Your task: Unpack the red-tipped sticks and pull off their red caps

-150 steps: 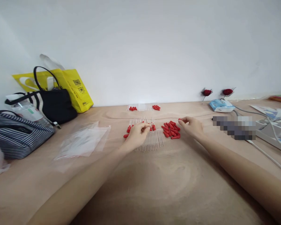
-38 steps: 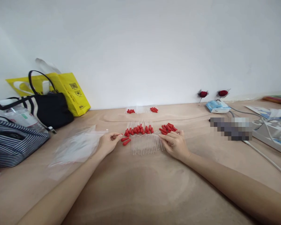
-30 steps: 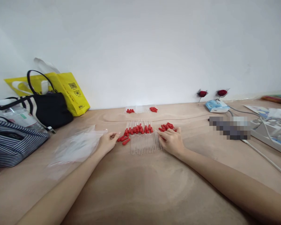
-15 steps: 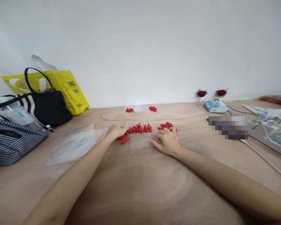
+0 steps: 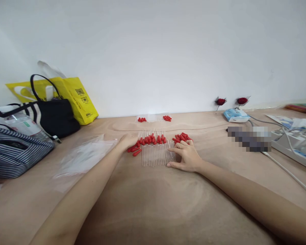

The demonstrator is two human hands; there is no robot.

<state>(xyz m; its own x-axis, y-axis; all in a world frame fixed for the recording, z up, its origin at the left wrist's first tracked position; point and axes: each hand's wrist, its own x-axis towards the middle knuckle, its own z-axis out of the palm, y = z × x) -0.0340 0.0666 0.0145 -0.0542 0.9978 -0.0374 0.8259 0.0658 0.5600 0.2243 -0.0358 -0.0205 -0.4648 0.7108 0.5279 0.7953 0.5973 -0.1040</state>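
My left hand (image 5: 128,141) lies at the left end of a row of droppers with red rubber bulbs (image 5: 152,139); its fingers stretch toward them, the tips partly hidden. In front of that row, clear thin tubes (image 5: 155,156) lie side by side. My right hand (image 5: 188,159) is open at the right end of these tubes, thumb and forefinger apart, with the fingertips touching or very near the outermost tubes. Beyond its fingers lies a heap of loose red bulbs (image 5: 183,136). More red bulbs (image 5: 136,149) sit just below my left hand.
Clear plastic bags (image 5: 84,158) lie left of my left forearm. Two small red clusters (image 5: 142,119) rest near the wall. A yellow bag (image 5: 80,98), a black bag (image 5: 57,117) and a striped pouch (image 5: 17,151) stand left. To the right are a blue packet (image 5: 236,115) and a power strip (image 5: 295,149).
My right hand has shifted slightly right and toward me, its thumb and forefinger spreading wider at the tubes' right end. My left hand stays at the row's left end. The view has shifted slightly.
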